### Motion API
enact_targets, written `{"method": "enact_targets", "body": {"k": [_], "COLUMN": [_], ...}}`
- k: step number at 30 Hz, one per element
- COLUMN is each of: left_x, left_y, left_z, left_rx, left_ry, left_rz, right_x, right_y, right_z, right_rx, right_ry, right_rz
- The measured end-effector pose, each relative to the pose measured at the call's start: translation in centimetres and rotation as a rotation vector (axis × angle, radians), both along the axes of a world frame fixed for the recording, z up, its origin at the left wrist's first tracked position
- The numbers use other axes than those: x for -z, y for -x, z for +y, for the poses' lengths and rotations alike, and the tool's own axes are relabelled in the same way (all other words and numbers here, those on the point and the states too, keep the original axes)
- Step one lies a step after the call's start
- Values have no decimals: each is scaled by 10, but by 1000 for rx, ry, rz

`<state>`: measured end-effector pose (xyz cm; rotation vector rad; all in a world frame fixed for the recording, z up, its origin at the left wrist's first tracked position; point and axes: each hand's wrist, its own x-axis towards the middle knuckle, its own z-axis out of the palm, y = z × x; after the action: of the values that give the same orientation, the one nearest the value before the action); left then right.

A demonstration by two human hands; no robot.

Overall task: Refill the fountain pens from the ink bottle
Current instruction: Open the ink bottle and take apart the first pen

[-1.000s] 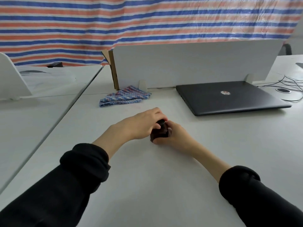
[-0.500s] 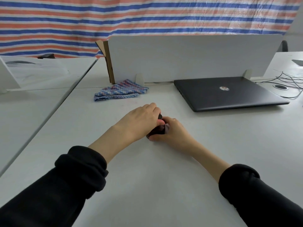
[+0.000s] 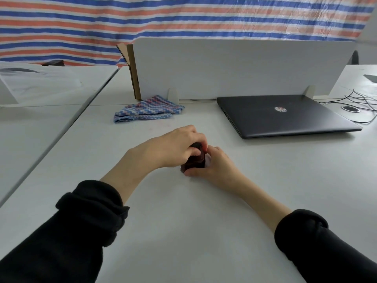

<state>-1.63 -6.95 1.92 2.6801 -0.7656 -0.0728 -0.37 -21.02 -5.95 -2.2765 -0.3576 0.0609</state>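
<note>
At frame centre, the ink bottle (image 3: 193,161) is being steadied on the table (image 3: 183,221) by the right hand (image 3: 212,166), while its cap (image 3: 196,145) is being gripped by the left hand (image 3: 175,148). Probably, the bottle should be kept upright during uncapping.

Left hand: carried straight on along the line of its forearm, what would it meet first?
The left hand already grips the top of the ink bottle, so that comes first. Just beyond lie the right hand fingers; past them the closed laptop, though depth is hard to judge.
</note>
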Motion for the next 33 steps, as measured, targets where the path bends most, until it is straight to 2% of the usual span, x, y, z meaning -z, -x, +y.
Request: {"method": "enact_targets", "body": {"k": [4, 6, 10, 14, 17, 21, 26, 33], "left_x": [5, 5, 13, 30, 39, 44, 47, 51], "left_y": [1, 1, -4, 0, 5, 6, 2, 2], "left_z": [-3, -2, 15, 28, 31, 27, 24, 33], "left_rx": [-168, -254, -395, -449, -477, -460, -488, -527], "left_ry": [-15, 157, 555, 680, 623, 412, 307, 133], "left_rz": [-157, -177, 120, 287, 281, 125, -23, -50], "right_x": [-1, -5, -9, -9, -9, -8, -8, -8], "right_y": [2, 5, 9, 8, 7, 6, 7, 7], "right_z": [-1, -3, -7, -10, -14, -17, -16, -16], "right_rx": [5, 13, 4, 23, 54, 69, 65, 54], "right_ry": [-5, 9, 10, 29, 42, 25, 24, 31], "right_rz": [-15, -51, -77, -102, -108, -120, -132, -150]}}
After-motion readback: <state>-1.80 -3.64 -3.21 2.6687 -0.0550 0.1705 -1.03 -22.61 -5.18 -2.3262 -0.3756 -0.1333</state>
